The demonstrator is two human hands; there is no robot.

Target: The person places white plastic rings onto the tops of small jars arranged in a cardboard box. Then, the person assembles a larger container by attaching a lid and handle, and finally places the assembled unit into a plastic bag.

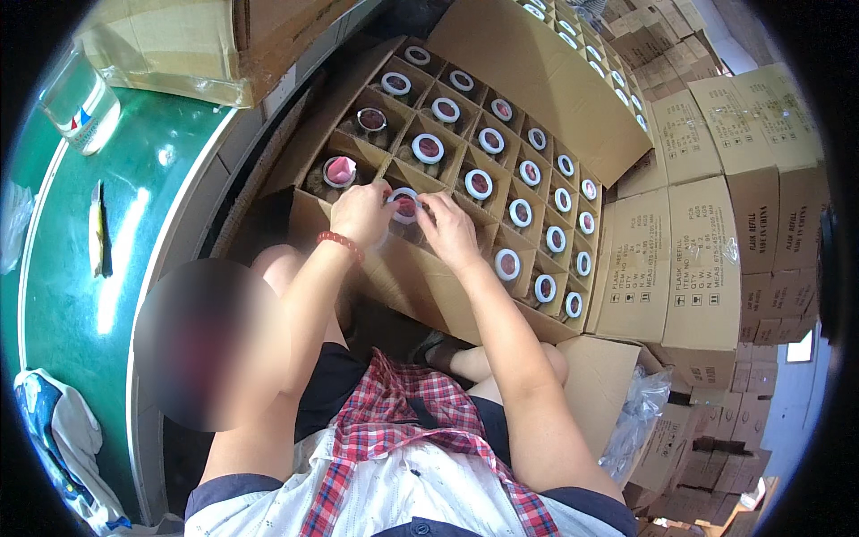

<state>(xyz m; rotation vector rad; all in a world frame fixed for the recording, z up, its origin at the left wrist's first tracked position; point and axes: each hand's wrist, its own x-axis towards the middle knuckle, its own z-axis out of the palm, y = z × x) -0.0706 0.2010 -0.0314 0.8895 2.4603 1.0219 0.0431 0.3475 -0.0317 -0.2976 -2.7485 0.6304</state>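
Note:
An open carton (358,255) stands before me, split by cardboard dividers into compartments holding round-mouthed vessels, most with a white ring at the top. In the nearest row, my left hand (362,217) and my right hand (449,231) are at opposite sides of one white ring (405,206). Both hands have their fingertips pinched at its edge. Inside that ring something reddish-pink shows. Just left of it, a vessel holds folded pink paper (340,170) in its mouth. Behind that one sits a vessel without a white ring (371,119).
On the left, a green table (67,295) carries a clear cup (89,112), a yellow-handled knife (97,228) and a cloth (67,438). Stacked closed cartons (680,251) border the right. Another filled carton (586,54) lies beyond; clear plastic (640,416) rests near my right arm.

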